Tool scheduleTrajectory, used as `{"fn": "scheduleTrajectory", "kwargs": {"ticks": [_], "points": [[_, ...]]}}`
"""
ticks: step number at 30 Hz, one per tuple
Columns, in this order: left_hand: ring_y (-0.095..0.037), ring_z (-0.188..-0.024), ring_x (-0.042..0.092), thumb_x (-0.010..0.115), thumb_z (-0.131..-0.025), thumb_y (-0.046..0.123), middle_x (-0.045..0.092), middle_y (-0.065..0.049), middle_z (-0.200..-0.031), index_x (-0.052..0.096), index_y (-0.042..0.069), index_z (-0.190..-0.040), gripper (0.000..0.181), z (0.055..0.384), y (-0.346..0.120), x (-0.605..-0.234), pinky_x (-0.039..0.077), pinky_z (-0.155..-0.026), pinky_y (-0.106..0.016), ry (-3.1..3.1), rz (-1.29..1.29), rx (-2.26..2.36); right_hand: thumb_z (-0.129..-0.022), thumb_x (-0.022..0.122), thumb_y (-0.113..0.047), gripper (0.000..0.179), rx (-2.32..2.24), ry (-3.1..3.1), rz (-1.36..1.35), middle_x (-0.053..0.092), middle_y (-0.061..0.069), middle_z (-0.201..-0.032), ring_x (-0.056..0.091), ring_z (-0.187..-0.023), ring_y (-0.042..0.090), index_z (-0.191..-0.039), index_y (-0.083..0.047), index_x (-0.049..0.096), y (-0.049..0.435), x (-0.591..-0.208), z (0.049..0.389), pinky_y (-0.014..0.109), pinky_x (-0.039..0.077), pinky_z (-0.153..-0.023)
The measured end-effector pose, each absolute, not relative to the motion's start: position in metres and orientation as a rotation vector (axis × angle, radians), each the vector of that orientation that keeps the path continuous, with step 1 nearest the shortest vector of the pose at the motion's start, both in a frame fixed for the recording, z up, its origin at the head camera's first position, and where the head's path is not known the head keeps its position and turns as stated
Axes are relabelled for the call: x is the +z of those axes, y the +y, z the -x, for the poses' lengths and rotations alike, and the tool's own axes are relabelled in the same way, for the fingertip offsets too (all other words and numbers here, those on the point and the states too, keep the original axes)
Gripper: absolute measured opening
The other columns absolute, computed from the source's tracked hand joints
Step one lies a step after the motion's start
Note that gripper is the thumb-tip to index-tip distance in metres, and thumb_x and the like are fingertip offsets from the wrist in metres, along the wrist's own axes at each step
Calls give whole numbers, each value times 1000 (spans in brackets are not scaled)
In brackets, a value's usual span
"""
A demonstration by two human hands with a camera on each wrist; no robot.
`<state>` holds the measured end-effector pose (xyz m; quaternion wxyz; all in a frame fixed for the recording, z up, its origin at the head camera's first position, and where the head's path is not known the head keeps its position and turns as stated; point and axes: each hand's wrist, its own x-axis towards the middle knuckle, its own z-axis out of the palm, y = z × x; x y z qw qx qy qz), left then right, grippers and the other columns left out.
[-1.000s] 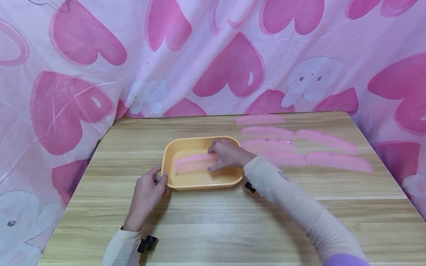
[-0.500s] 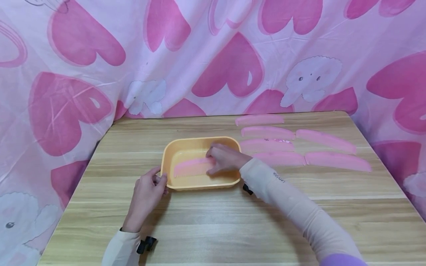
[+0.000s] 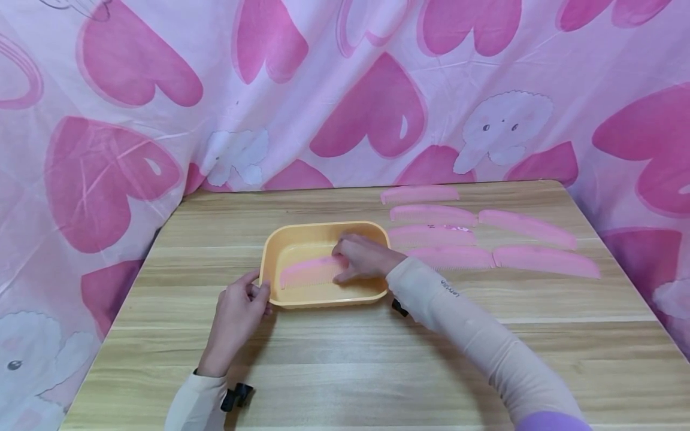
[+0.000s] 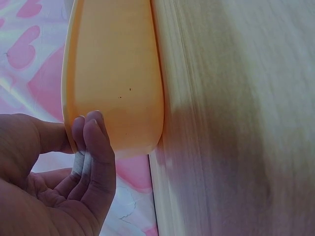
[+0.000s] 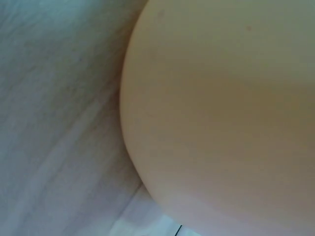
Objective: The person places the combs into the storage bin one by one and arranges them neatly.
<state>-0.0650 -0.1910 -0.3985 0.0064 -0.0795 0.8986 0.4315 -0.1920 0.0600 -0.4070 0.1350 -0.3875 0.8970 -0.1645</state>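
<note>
A yellow-orange plastic basin (image 3: 323, 301) stands on the table, and a pink comb (image 3: 307, 273) lies low inside it, teeth toward the near side. My left hand (image 3: 237, 314) pinches the basin's rim at its left front corner. In the left wrist view, the thumb and fingers of that hand (image 4: 93, 167) are on either side of the rim. My right hand (image 3: 366, 257) reaches over the right wall and holds the comb's right end between thumb and curled fingers, which hide that end. Only the basin's outer wall (image 5: 221, 123) and table show in the right wrist view.
Several more pink combs lie on the wooden table (image 3: 345, 371), among them a far one (image 3: 420, 193), a right-hand one (image 3: 547, 261) and one with a printed patch (image 3: 431, 234). A pink heart-patterned curtain (image 3: 372, 108) hangs along the table's back and sides.
The comb in the basin has come lower and slightly toward the near side, with my right hand shifting slightly left. My left hand stays on the rim.
</note>
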Motion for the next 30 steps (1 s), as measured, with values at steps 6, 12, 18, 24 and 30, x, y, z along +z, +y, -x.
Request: {"fn": "scheduleTrajectory", "kwargs": {"ticks": [6,12,18,24,30], "points": [[-19,-61,66,57,-102,15,68,-6,-71,57,-2,-138,39,64,-191,-398,50,-51,-27,2810,244,1353,-81,85,-37,44,-494,2577,1089,56,4,-108,52,-100,19,-107,-4,72,62,-403,190,32,44,-88],[-18,-61,66,56,-102,15,69,-6,-72,56,-3,-138,41,63,-191,-397,50,-51,-26,2804,248,1356,-85,83,-33,54,-559,2586,1081,60,8,-123,57,-112,21,-125,1,69,71,-386,189,32,47,-98],[-18,-61,67,56,-102,14,69,-7,-72,56,-2,-138,40,63,-191,-399,50,-51,-26,2809,258,1371,-87,81,-30,54,-659,2618,1055,60,10,-126,59,-114,26,-128,1,66,87,-364,192,37,49,-99],[-19,-61,67,56,-102,14,69,-7,-71,57,-2,-137,39,64,-191,-400,50,-51,-26,2813,251,1375,-87,82,-27,53,-775,2662,1029,60,13,-130,57,-119,29,-128,2,66,114,-346,193,42,47,-101],[-17,-60,67,56,-101,13,69,-7,-71,57,-3,-137,39,64,-191,-400,50,-52,-25,2826,243,1367,-86,83,-24,52,-870,2689,958,57,13,-130,57,-117,30,-128,1,66,144,-336,192,45,48,-99]]}}
